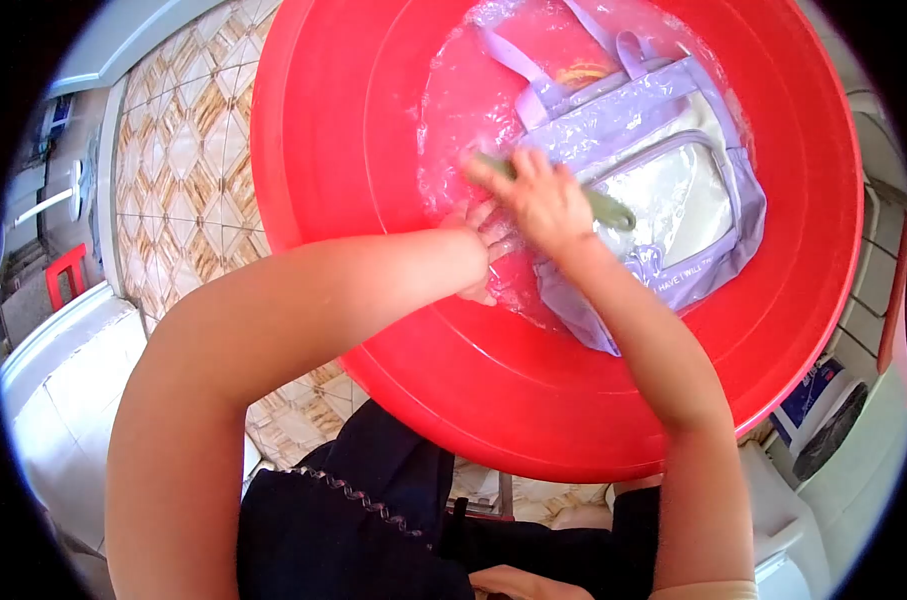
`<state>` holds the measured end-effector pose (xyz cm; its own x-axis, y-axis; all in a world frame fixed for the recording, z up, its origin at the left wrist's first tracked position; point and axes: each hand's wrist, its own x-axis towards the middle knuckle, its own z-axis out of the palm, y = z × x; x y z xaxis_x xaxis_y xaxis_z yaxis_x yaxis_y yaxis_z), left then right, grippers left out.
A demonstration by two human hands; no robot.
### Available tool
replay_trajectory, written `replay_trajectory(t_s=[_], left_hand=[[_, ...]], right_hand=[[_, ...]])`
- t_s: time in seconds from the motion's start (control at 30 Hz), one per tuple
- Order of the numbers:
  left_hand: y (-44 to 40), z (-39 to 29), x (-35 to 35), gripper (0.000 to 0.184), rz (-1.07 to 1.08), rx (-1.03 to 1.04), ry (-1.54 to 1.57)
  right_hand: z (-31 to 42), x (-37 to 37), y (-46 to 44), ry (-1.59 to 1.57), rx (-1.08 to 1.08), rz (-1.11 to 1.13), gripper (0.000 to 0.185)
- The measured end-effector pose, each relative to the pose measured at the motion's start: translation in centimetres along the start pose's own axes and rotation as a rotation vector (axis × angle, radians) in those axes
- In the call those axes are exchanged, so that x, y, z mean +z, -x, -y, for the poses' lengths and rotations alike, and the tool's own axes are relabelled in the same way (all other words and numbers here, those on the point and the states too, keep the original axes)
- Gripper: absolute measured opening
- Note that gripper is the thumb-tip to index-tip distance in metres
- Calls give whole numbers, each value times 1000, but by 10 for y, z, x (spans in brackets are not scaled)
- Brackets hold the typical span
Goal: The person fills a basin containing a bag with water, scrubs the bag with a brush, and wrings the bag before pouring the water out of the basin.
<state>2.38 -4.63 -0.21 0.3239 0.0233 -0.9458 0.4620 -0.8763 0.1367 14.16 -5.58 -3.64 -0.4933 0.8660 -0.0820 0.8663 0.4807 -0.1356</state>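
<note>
A lavender bag [613, 130] with straps and a pale, shiny front pocket lies wet in a big red basin [338, 120], with shallow water [458, 110] around it. My right hand [545, 205] is closed around a brush with a green handle [610, 210], over the bag's left side. The brush's head is mostly hidden by the hand and blur. Close beside the bag's left edge, my left hand [478, 250] reaches into the water with its fingers apart. My left wrist partly covers that hand, and whether it touches the bag I cannot tell.
Patterned tiles [178, 150] cover the floor left of the basin. A red stool-like object [66, 277] stands farther left. At the lower right, a blue and white container [813, 405] is close to the basin's rim. My dark-clothed legs are below the basin.
</note>
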Motion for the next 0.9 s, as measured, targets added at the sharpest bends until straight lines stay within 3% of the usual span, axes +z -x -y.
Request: replay_trajectory(t_s=[0.2, 0.33, 0.43, 0.57, 0.63, 0.7, 0.77, 0.8, 0.87, 0.9], left_hand=[[2, 7, -1, 81, -40, -23, 31], [4, 10, -11, 80, 53, 19, 67], [10, 3, -13, 80, 10, 4, 43], [8, 5, -13, 81, 19, 23, 103], [6, 7, -14, 81, -6, 26, 141], [9, 9, -14, 82, -31, 37, 186], [17, 10, -24, 67, -40, 130, 126], [23, 13, -35, 67, -50, 137, 124], [32, 26, -59, 45, -230, -62, 571], [31, 29, -60, 34, -546, -148, 645]], right_hand=[[-25, -15, -47, -158, 462, -60, 55], [-7, -29, -15, -27, 245, 53, 60], [-45, -4, -28, 159, 273, -42, 62], [-106, -5, -65, 146, 471, -146, 57], [-118, -13, -73, 76, 759, -168, 54], [-106, -13, -61, 105, 731, -163, 52], [-83, -20, -38, 44, 369, -56, 53], [-70, -26, -25, 2, 326, -2, 54], [-52, -33, 3, -76, 231, 84, 57], [-46, -35, 15, -114, 176, 114, 58]])
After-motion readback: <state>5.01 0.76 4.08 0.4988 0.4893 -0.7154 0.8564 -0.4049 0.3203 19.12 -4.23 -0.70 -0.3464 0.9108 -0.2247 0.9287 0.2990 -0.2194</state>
